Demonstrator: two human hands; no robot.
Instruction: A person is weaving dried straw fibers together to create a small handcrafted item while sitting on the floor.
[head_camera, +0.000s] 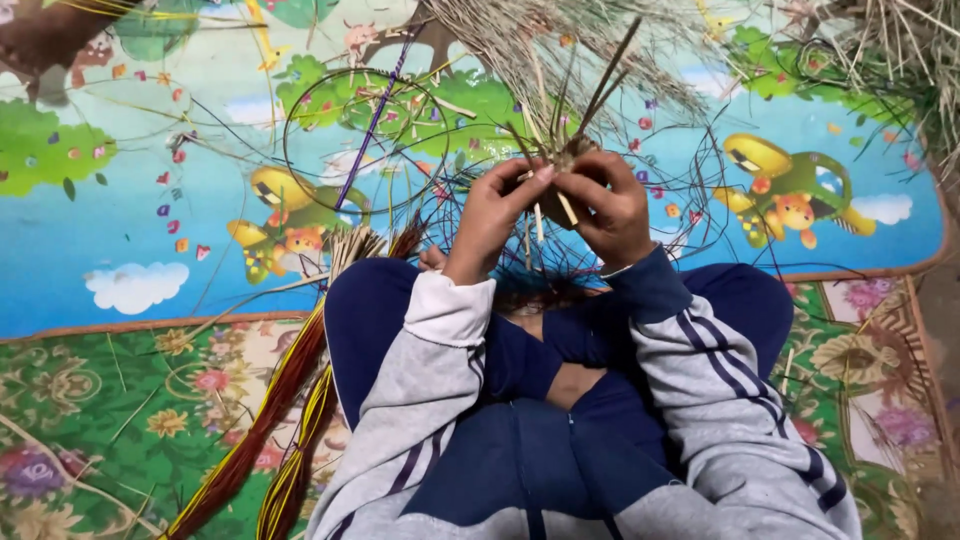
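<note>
Both the left hand (492, 215) and right hand (608, 205) pinch a small woven straw start (560, 160) between pressed fingertips, its lower part hidden behind them. Beyond the fingers, loose strands (560, 45) run off the top edge over the play mat (120, 230).

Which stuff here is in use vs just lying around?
In use: left hand, right hand, both pinching a small woven start with stiff strands.
Lying about: red-brown and yellow bundles, wire ring, dry grass pile, cartoon mat.
</note>
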